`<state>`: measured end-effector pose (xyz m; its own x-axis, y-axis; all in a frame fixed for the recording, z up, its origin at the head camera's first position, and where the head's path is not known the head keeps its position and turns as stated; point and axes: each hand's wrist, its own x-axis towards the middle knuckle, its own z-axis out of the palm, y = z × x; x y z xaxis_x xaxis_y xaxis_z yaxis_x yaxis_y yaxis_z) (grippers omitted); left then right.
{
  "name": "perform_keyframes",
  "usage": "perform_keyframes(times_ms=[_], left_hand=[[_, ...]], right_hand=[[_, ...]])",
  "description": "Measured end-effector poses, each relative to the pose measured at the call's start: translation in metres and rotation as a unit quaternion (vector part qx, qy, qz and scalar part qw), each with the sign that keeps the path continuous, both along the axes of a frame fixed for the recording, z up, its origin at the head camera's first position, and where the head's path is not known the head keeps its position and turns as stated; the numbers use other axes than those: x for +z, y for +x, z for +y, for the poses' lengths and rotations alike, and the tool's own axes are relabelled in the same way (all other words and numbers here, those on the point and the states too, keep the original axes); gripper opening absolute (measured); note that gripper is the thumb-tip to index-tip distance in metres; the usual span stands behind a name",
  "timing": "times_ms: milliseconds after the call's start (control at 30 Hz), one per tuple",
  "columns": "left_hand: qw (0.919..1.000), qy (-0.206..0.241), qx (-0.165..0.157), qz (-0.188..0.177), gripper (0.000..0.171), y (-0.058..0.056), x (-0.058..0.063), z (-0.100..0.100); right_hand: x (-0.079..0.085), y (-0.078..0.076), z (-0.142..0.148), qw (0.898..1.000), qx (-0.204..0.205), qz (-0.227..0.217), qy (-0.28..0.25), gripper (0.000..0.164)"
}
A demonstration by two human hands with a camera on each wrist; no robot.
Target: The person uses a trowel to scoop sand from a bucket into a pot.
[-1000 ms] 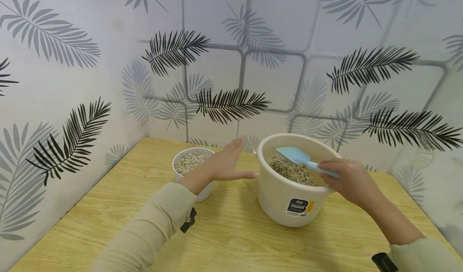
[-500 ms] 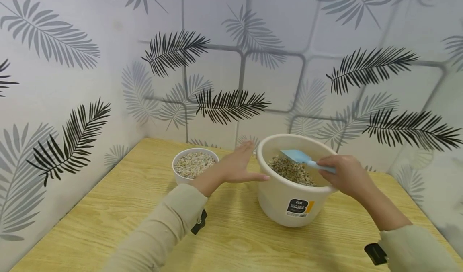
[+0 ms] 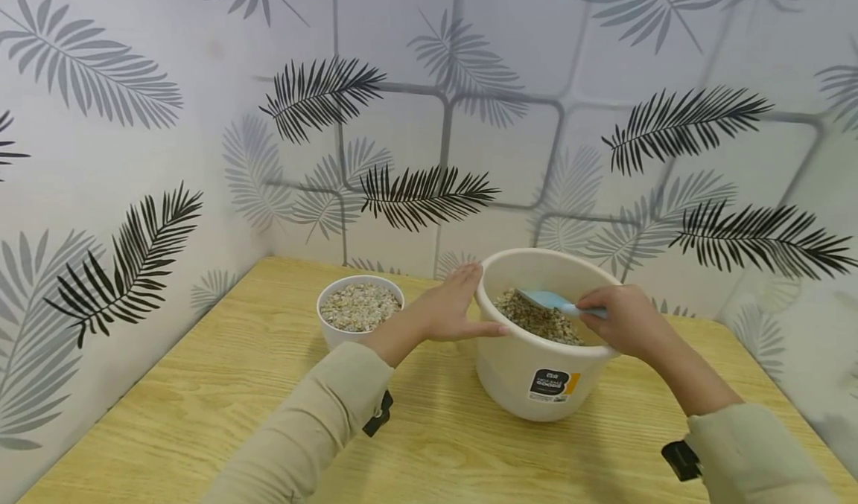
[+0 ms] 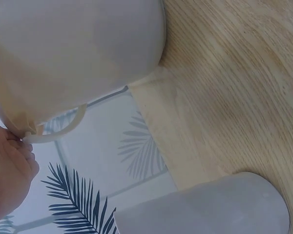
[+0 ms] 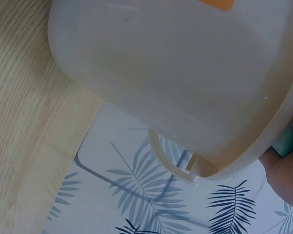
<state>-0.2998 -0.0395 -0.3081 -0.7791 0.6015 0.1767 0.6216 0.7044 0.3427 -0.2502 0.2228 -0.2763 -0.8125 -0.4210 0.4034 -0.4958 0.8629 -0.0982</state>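
A cream bucket (image 3: 536, 385) with coarse brown granules (image 3: 536, 321) inside stands on the table, right of centre. My right hand (image 3: 626, 321) is over its right rim and grips the handle of a light blue scoop (image 3: 546, 299). The scoop's blade lies low against the granules. At the bucket's left rim my left hand (image 3: 449, 310) has its thumb and fingers spread, fingertips right at the rim. In the left wrist view those fingers (image 4: 27, 151) are beside the bail handle's joint. Left of this hand, a white tub (image 3: 335, 333) is filled with paler flakes (image 3: 360, 307).
The wooden table (image 3: 436, 452) reaches back to a leaf-patterned wall (image 3: 395, 139). The bucket's bail handle (image 5: 163, 158) hangs down at the back of the bucket. A printed label (image 3: 553, 385) is on the bucket's front.
My left hand has moved right, from beside the bucket to its rim. My right hand has moved slightly left, and the scoop's blade has dropped to the granules.
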Motion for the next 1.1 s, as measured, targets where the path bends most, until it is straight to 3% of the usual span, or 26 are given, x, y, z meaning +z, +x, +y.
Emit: perform_keyframes(times_ms=[533, 733, 867, 967, 1100], left_hand=[[1.0, 0.0, 0.007, -0.001, 0.103, 0.001, -0.001, -0.002], [0.9999, -0.003, 0.012, 0.004, 0.103, 0.002, -0.001, -0.004], [0.9999, -0.002, 0.013, 0.012, 0.103, 0.003, -0.002, -0.007], [0.9996, 0.009, 0.009, 0.025, 0.101, 0.005, -0.002, -0.01], [0.9986, 0.026, 0.007, 0.046, 0.1, 0.008, -0.003, -0.019]], right_hand=[[0.002, -0.002, -0.003, 0.994, 0.011, -0.107, -0.03, 0.02], [0.0, 0.002, -0.006, 0.995, 0.013, -0.09, -0.046, 0.022], [-0.003, 0.007, -0.003, 0.997, 0.017, -0.034, -0.074, 0.02], [-0.007, 0.012, 0.0, 0.994, 0.016, 0.064, -0.088, 0.016], [-0.014, 0.017, 0.006, 0.97, 0.031, 0.213, -0.116, 0.011]])
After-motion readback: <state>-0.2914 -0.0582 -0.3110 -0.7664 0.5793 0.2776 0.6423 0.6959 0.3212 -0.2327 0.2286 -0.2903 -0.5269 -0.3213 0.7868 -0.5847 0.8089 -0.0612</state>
